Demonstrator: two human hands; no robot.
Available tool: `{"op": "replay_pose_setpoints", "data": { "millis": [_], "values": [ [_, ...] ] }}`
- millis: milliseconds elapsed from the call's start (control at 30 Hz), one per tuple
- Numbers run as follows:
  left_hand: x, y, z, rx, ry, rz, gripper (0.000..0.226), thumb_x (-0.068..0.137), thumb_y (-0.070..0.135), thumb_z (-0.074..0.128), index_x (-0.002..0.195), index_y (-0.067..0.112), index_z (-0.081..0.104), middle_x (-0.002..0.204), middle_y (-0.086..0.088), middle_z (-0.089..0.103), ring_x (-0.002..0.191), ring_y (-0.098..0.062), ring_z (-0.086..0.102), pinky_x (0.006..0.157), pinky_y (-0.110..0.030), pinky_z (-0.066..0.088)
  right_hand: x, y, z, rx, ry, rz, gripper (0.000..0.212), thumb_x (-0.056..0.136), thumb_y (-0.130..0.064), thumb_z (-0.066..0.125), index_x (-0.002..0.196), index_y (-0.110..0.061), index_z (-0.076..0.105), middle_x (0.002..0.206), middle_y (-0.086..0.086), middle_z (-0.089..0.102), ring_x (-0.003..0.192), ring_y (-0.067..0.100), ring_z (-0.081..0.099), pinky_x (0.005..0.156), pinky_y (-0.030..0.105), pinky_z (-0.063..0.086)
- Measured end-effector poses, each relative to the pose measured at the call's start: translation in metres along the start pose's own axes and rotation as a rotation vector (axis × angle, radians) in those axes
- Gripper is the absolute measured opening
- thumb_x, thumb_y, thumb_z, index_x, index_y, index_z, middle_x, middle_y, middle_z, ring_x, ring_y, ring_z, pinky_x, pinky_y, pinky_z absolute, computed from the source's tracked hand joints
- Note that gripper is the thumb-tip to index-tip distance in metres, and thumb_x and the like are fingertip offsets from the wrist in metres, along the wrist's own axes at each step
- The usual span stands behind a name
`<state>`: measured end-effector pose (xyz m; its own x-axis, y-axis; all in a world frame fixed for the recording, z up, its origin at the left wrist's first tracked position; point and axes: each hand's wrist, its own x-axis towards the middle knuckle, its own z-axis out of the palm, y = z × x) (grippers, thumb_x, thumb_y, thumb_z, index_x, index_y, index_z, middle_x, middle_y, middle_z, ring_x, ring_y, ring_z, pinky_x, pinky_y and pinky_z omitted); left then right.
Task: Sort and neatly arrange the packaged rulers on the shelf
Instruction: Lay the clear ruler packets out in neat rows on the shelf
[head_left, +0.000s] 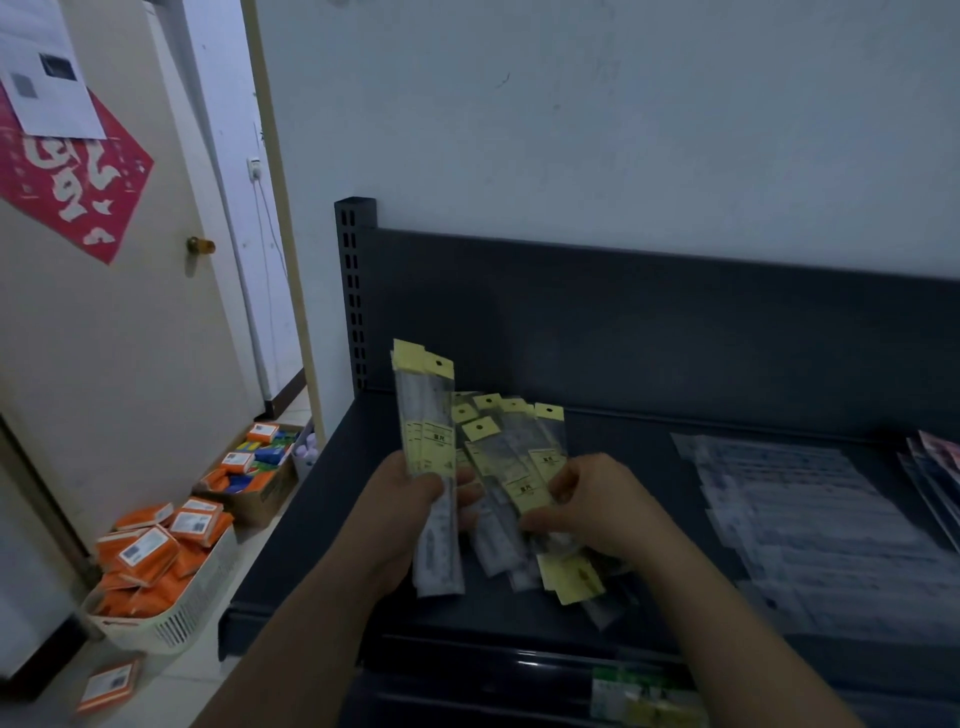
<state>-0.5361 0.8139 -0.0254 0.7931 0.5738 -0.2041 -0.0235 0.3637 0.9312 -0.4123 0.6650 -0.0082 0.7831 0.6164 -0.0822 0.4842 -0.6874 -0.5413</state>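
My left hand (410, 499) grips an upright stack of packaged rulers (427, 415) in clear sleeves with yellow header cards, held above the dark shelf (322, 519). A loose, fanned pile of the same rulers (511, 452) lies on the shelf just to its right, headers pointing in mixed directions. My right hand (597, 504) rests on this pile with its fingers curled, pinching one ruler pack from the pile (524, 491) by its yellow label. One yellow header (571, 577) sticks out toward me under that hand.
A row of overlapping clear packs (810, 519) covers the shelf's right part, with pink items (940, 462) at the far right edge. On the floor left stand a white basket of orange boxes (156, 571) and a cardboard box (254, 478). A door (104, 312) is at left.
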Motion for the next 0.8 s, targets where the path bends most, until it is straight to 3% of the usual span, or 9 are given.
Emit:
{"op": "replay_pose_setpoints", "data": {
  "millis": [67, 133, 267, 433, 567, 667, 700, 733, 800],
  "values": [
    [-0.003, 0.001, 0.001, 0.021, -0.019, -0.005, 0.025, 0.094, -0.009, 0.039, 0.106, -0.002, 0.059, 0.099, -0.021, 0.067, 0.081, -0.024, 0.066, 0.06, -0.03, 0.06, 0.002, 0.005, 0.0, 0.103, -0.036, -0.001, 0.044, 0.07, -0.038, 0.08, 0.065, -0.003, 0.053, 0.061, 0.01, 0.044, 0.051, 0.019, 0.041, 0.048, 0.03, 0.033],
    [-0.005, 0.0, 0.003, 0.027, -0.024, -0.006, 0.024, 0.093, -0.01, 0.039, 0.102, -0.002, 0.06, 0.095, -0.021, 0.067, 0.076, -0.022, 0.065, 0.058, -0.028, 0.059, 0.005, 0.01, -0.002, 0.247, -0.028, -0.001, 0.033, 0.081, -0.031, 0.072, 0.064, -0.012, 0.051, 0.061, 0.006, 0.039, 0.052, 0.014, 0.036, 0.05, 0.025, 0.027],
    [-0.004, -0.005, 0.011, 0.039, -0.038, 0.019, 0.02, 0.093, 0.0, 0.051, 0.111, -0.006, 0.058, 0.09, -0.02, 0.064, 0.07, -0.02, 0.062, 0.058, -0.029, 0.056, 0.004, 0.007, -0.007, 0.693, -0.123, 0.03, 0.028, 0.097, -0.023, 0.05, 0.077, -0.009, 0.062, 0.075, 0.009, 0.059, 0.064, 0.017, 0.054, 0.061, 0.027, 0.043],
    [-0.005, -0.011, 0.027, 0.112, -0.215, 0.148, 0.028, 0.09, 0.013, 0.062, 0.118, 0.006, 0.063, 0.109, -0.013, 0.071, 0.1, -0.027, 0.069, 0.088, -0.04, 0.056, 0.0, -0.007, 0.003, 0.996, -0.216, -0.008, 0.019, 0.092, -0.011, 0.057, 0.101, 0.003, 0.067, 0.092, 0.019, 0.069, 0.081, 0.028, 0.065, 0.07, 0.039, 0.057],
    [-0.002, -0.013, 0.026, 0.19, -0.135, 0.181, 0.029, 0.087, 0.005, 0.065, 0.115, 0.012, 0.064, 0.108, -0.006, 0.073, 0.098, -0.019, 0.07, 0.087, -0.036, 0.056, -0.001, -0.004, 0.005, 0.786, -0.135, -0.123, 0.02, 0.095, -0.018, 0.054, 0.093, -0.012, 0.073, 0.083, 0.006, 0.07, 0.072, 0.014, 0.06, 0.069, 0.027, 0.049],
    [-0.002, -0.009, 0.02, 0.134, -0.095, 0.15, 0.023, 0.087, -0.003, 0.063, 0.107, 0.008, 0.066, 0.103, -0.01, 0.074, 0.093, -0.023, 0.071, 0.079, -0.035, 0.059, -0.003, 0.007, -0.001, 0.507, 0.022, -0.126, 0.011, 0.095, -0.026, 0.056, 0.091, -0.026, 0.067, 0.091, -0.005, 0.068, 0.083, 0.011, 0.061, 0.075, 0.025, 0.049],
    [-0.003, -0.006, 0.018, 0.114, -0.092, 0.143, 0.022, 0.088, -0.006, 0.059, 0.105, 0.006, 0.067, 0.101, -0.012, 0.074, 0.092, -0.025, 0.071, 0.076, -0.035, 0.06, -0.004, 0.012, -0.003, 0.348, 0.09, -0.113, 0.005, 0.091, -0.031, 0.061, 0.093, -0.027, 0.063, 0.092, -0.006, 0.066, 0.087, 0.012, 0.062, 0.077, 0.027, 0.05],
    [-0.004, -0.004, 0.016, 0.089, -0.095, 0.13, 0.022, 0.091, -0.008, 0.054, 0.105, 0.003, 0.067, 0.1, -0.015, 0.073, 0.092, -0.028, 0.071, 0.075, -0.037, 0.06, -0.004, 0.016, -0.003, 0.193, 0.131, -0.088, 0.014, 0.087, -0.036, 0.065, 0.094, -0.025, 0.062, 0.089, -0.007, 0.063, 0.087, 0.013, 0.061, 0.075, 0.029, 0.049],
    [-0.003, -0.002, 0.014, 0.028, -0.083, 0.078, 0.024, 0.095, -0.008, 0.044, 0.105, -0.002, 0.064, 0.101, -0.022, 0.071, 0.09, -0.032, 0.071, 0.073, -0.043, 0.06, -0.002, 0.021, -0.003, 0.056, 0.131, -0.043, 0.024, 0.08, -0.04, 0.071, 0.082, -0.02, 0.059, 0.076, -0.007, 0.057, 0.071, 0.01, 0.058, 0.062, 0.028, 0.045]
  ]
}}
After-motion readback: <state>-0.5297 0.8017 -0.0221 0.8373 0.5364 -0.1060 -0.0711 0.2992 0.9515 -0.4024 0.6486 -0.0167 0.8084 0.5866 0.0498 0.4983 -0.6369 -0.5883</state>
